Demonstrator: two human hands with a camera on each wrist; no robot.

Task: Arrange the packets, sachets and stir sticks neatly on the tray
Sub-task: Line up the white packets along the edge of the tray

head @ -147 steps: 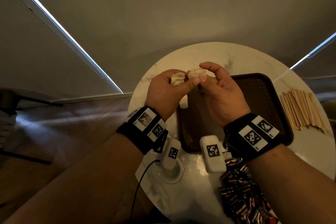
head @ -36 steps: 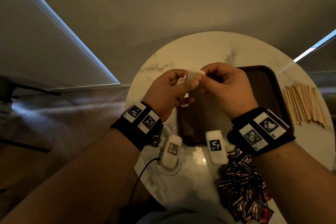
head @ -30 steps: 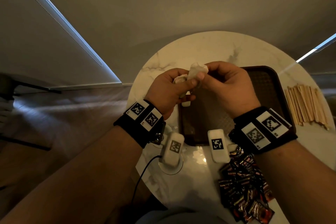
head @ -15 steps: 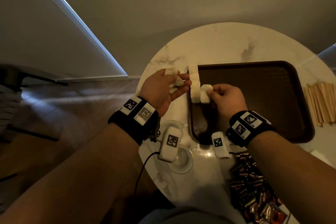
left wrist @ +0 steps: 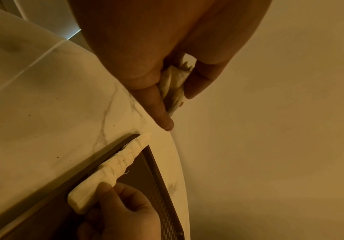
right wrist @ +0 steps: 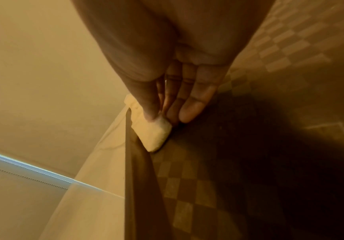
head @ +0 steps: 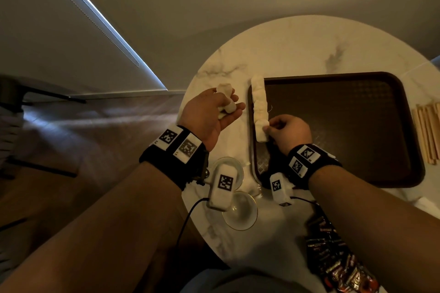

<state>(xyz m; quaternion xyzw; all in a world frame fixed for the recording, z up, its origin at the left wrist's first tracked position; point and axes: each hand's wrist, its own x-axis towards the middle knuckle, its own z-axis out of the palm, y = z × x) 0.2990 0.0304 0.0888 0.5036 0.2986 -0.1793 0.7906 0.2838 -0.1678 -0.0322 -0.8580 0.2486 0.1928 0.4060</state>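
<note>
A brown tray [head: 357, 126] lies on the round marble table [head: 297, 43]. A row of white sachets [head: 260, 107] lies end to end along the tray's left rim. My right hand [head: 267, 129] pinches the nearest white sachet [right wrist: 154, 134] at the row's near end, thumb on top, pressing it against the rim. Left of the tray, my left hand [head: 228, 107] is raised and grips a small bunch of white sachets [left wrist: 175, 84]. Wooden stir sticks [head: 427, 133] lie right of the tray. Dark red packets [head: 333, 264] are heaped at the table's near right.
Two glass saucers [head: 240, 211] sit on the table near its front-left edge, under the wrist cameras. A cable runs off the table's front. Most of the tray floor [right wrist: 218, 186] is bare. The floor drops away on the left.
My hands parted from above the tray. The right hand carried one sachet down to the near end of the row on the tray's left rim; the left hand stayed left with its bunch.
</note>
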